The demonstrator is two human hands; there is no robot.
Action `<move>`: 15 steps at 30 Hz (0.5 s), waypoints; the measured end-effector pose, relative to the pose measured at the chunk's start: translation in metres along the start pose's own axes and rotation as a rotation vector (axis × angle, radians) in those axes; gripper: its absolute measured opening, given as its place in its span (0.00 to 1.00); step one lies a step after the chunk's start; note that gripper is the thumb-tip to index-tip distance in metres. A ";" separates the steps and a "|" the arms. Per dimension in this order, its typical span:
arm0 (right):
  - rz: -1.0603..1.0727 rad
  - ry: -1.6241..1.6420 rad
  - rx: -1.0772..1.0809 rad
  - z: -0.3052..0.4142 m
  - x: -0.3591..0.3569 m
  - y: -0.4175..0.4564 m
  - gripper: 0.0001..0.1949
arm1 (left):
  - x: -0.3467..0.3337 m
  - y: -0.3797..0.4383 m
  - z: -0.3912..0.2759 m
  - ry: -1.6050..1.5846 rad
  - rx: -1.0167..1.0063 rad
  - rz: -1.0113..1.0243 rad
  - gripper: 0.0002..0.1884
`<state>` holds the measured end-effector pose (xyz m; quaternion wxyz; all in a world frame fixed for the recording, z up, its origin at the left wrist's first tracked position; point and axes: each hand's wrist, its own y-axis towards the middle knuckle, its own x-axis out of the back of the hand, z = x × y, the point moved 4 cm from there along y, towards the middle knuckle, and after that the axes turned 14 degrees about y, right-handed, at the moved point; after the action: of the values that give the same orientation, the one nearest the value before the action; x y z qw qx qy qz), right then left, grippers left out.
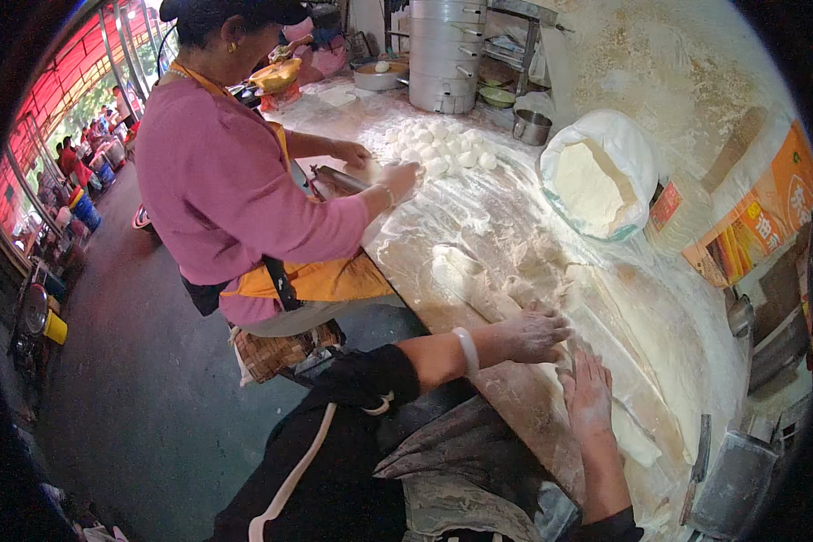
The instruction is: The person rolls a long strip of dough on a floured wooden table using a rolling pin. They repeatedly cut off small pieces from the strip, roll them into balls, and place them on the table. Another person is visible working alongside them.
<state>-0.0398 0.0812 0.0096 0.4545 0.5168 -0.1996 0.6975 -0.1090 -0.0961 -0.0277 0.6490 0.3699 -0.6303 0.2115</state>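
Note:
My left hand [534, 333], with a white bangle at the wrist, lies palm down over a floured dough roll [629, 433] on the worktable. My right hand [591, 387] rests beside it with fingers stretched out, close to the left fingertips. Part of the roll is hidden under both hands. Beyond my left hand is a thick dough piece [457, 271], and I cannot tell whether it joins the roll. Ragged dough scraps [532, 254] lie past it. To the right stretches a long flat dough sheet [640, 332].
A co-worker [257, 183] in a pink top handles dough with both hands at the left. Several dough balls [440, 146] sit near a stacked metal steamer [445, 54]. An open flour sack [593, 183] stands by the wall. A cleaver [732, 484] lies at the lower right.

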 end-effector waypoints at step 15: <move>0.012 -0.203 -0.093 -0.018 -0.003 0.006 0.33 | -0.009 -0.004 -0.012 0.115 0.021 -0.012 0.32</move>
<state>-0.0544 0.0903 0.0013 0.4511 0.5619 -0.2798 0.6344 -0.0990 -0.0884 -0.0367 0.6815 0.3674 -0.5876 0.2351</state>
